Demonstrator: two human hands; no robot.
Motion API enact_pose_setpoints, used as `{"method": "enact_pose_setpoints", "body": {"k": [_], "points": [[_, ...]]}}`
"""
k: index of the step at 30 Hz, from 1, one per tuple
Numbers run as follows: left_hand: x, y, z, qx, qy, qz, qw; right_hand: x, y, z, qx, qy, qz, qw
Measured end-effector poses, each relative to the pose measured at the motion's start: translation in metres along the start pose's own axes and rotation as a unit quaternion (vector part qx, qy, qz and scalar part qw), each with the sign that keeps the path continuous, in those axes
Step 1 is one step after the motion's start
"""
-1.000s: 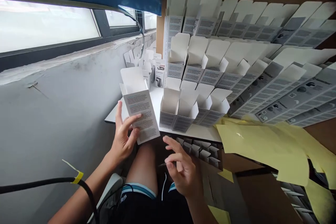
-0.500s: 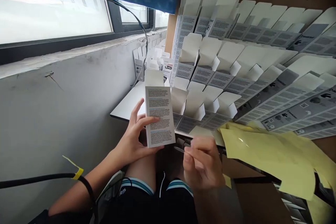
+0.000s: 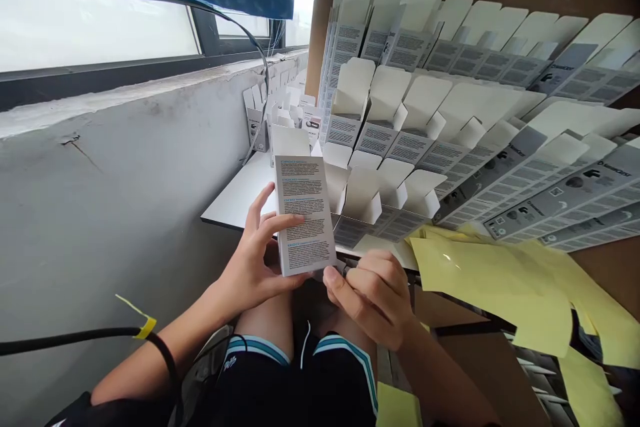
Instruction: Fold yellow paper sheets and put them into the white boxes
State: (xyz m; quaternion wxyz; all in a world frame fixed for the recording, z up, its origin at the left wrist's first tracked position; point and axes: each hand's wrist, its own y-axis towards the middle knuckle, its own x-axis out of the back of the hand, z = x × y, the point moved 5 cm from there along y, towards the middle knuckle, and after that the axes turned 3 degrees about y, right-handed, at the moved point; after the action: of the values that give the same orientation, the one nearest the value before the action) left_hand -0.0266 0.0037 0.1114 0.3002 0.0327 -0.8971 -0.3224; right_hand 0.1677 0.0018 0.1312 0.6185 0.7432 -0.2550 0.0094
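Note:
A small printed carton stands nearly upright over my lap, its white top flap raised and its text panel facing me. My left hand holds it from the left, with a finger across the front and the thumb under the bottom edge. My right hand is at the carton's lower right corner, thumb and fingers pinched together. A small dark or clear bit shows behind those fingers, too hidden to name. The underside of the carton is out of sight.
Rows of open-flapped cartons fill the right side. Yellow sheets hang over the table edge. A white tabletop lies behind the carton. A wall with windows is on the left; a black cable crosses my left arm.
My right hand has moved left, from beside the carton up to its lower right corner. The left hand keeps its grip on the carton. The whole view has shifted slightly.

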Motion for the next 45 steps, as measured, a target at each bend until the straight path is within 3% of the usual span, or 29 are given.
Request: {"method": "enact_pose_setpoints", "body": {"k": [6,12,26,28,33,36,40,45], "points": [[0.000,-0.001,0.001,0.016,-0.021,0.002,1.000,-0.005,0.000,0.002,0.018,0.023,0.045,0.999],[0.000,0.000,-0.001,0.016,-0.019,0.002,1.000,-0.008,-0.009,0.006,0.021,0.037,-0.005,0.999],[-0.002,-0.004,0.003,0.047,-0.028,0.019,0.998,-0.015,-0.022,0.003,0.019,0.055,0.063,0.996],[-0.001,-0.004,0.004,0.041,-0.009,0.011,0.999,-0.014,-0.023,0.002,0.001,0.083,0.072,0.994],[-0.003,-0.006,0.004,0.028,0.021,0.019,0.999,-0.007,-0.017,-0.004,-0.104,0.165,0.013,0.981],[-0.005,-0.007,0.001,0.028,0.008,0.021,0.999,-0.013,-0.012,-0.005,-0.138,0.157,0.042,0.977],[-0.003,-0.010,-0.005,0.030,0.010,0.017,0.999,-0.018,-0.011,-0.003,-0.132,0.149,0.056,0.978],[-0.001,-0.013,-0.007,0.053,-0.012,0.057,0.997,-0.015,-0.017,0.003,-0.090,0.150,0.046,0.984]]}}
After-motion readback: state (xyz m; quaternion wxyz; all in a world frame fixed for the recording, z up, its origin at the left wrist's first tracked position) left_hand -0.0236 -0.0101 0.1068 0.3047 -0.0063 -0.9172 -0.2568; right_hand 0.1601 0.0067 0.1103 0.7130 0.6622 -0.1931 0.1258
